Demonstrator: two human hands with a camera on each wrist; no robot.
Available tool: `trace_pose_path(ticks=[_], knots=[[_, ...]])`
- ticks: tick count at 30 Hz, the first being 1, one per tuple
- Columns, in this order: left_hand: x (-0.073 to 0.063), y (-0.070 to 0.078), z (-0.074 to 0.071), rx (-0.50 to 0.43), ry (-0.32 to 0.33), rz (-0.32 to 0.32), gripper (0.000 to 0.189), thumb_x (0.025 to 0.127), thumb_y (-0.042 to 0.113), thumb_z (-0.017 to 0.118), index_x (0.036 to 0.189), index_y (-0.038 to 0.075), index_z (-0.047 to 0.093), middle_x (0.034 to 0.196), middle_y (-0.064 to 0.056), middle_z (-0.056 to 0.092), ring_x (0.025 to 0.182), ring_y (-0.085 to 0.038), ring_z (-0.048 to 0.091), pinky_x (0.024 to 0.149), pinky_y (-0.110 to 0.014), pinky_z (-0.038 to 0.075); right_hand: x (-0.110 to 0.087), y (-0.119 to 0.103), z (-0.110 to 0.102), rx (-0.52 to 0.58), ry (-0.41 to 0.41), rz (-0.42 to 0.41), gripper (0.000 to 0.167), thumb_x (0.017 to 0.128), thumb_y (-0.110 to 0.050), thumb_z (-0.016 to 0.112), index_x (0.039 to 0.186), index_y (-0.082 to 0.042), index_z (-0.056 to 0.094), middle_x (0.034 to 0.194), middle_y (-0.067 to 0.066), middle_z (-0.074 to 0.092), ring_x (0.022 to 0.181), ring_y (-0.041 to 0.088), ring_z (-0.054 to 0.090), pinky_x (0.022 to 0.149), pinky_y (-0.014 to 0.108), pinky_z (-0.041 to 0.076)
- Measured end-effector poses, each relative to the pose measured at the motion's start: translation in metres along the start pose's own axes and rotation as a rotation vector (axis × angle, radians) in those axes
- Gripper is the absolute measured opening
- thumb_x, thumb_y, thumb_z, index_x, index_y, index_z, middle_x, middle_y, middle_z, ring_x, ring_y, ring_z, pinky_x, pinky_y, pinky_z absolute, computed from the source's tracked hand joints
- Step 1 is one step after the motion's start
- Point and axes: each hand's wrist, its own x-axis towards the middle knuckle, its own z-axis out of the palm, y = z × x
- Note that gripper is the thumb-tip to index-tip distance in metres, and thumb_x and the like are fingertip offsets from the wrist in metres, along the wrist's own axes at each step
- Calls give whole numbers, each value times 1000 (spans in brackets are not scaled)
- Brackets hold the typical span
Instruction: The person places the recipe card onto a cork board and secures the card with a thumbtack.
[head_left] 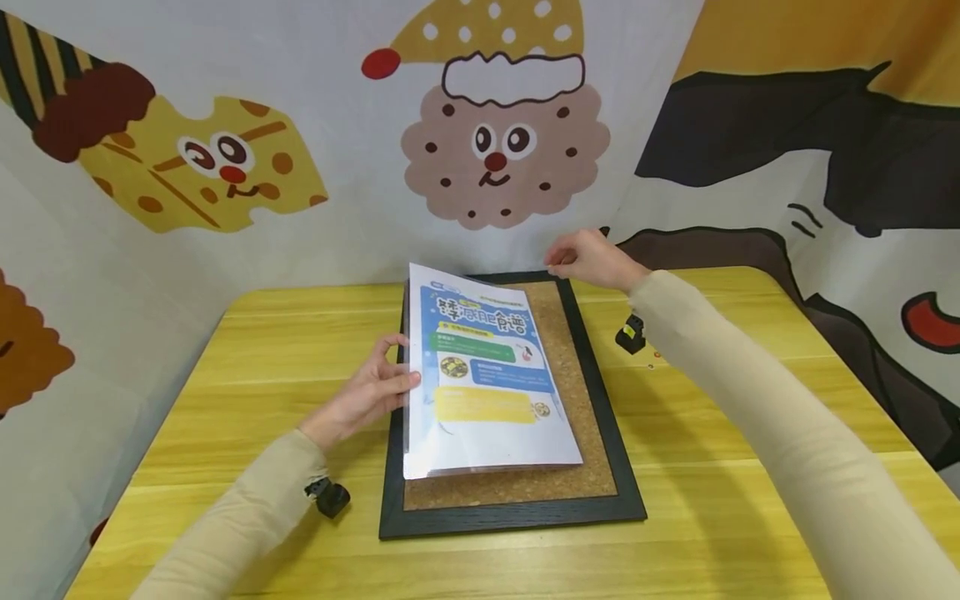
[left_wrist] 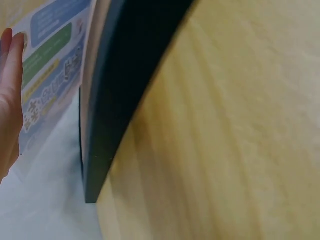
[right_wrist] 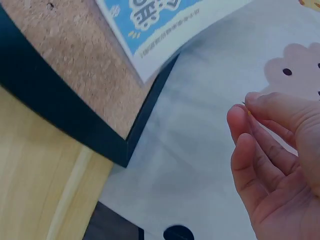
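My left hand (head_left: 366,388) grips the left edge of a printed sheet (head_left: 487,437), thumb on its face. The sheet has Chinese lettering and blue, green and yellow panels. It lies tilted over a cork board (head_left: 581,375) with a black frame (head_left: 517,522), its left side raised. Beyond the board's far right corner, my right hand (head_left: 592,258) is lifted. Its thumb and forefinger pinch a tiny thumbtack (right_wrist: 248,112), with a dark point and a bit of yellow showing between the fingertips in the right wrist view. The rest of the tack is hidden by the fingers.
The board rests on a yellow wood-grain table (head_left: 300,350). Small coloured bits (head_left: 654,358) lie on the table right of the board, near the right wrist camera (head_left: 631,335). A cartoon-printed cloth (head_left: 330,108) hangs behind the table's far edge.
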Motion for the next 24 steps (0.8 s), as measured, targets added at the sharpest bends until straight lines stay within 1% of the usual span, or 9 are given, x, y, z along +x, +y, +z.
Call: trace_pose_path(ticks=[4,6,8,11,15,17,21,22,24], knots=[[4,-7,-1,16,1,-17,45,96,-10,44,124,17,23,109,-11,65,94,-22,66,80,-35,53,8,0,12,6,-11,9,15,91,-5,67,105,0,71,102,12,68,92,25,63,82,41,51],[5,-10,-1,33,13,-38,45,96,-9,46,124,16,21,109,-12,64,93,-22,66,80,-34,53,12,0,20,19,-13,3,14,91,-4,67,103,0,71,102,12,68,91,25,63,80,41,51],[6,-12,-1,58,30,-74,45,97,-6,48,125,15,20,109,-13,63,92,-21,65,80,-34,53,14,0,27,30,-15,4,13,91,-4,67,102,1,71,100,12,68,89,24,62,79,40,51],[8,-15,0,117,52,-121,49,97,-3,52,127,13,17,111,-18,62,93,-22,65,80,-35,53,17,0,36,33,-19,13,13,90,-4,67,101,2,71,98,12,67,87,24,62,77,40,51],[11,-16,0,230,75,-147,52,96,0,56,128,8,15,114,-26,60,94,-25,65,81,-39,53,20,1,45,24,-41,53,14,91,-7,67,102,1,71,98,10,67,87,24,60,79,39,50],[12,-16,-1,319,85,-162,52,96,1,58,128,5,17,108,-26,62,87,-25,66,78,-39,55,22,2,48,21,-58,81,14,92,-8,67,103,0,71,99,9,66,89,24,58,80,38,49],[12,-15,-2,489,95,-215,50,93,4,64,124,1,25,80,-18,65,63,-21,64,64,-38,56,23,4,54,15,-94,118,15,93,-10,66,105,-2,70,99,8,66,90,25,59,79,37,50],[12,-14,-2,522,94,-226,49,93,4,65,123,0,27,73,-16,64,57,-20,62,61,-37,56,24,4,56,12,-101,117,16,92,-10,67,105,-2,70,99,7,66,90,25,60,79,37,50],[12,-13,-1,569,95,-244,48,92,4,66,122,-1,29,65,-14,61,51,-18,59,56,-37,56,25,4,59,11,-117,112,15,92,-10,67,105,-2,70,99,7,66,90,25,61,78,36,50]])
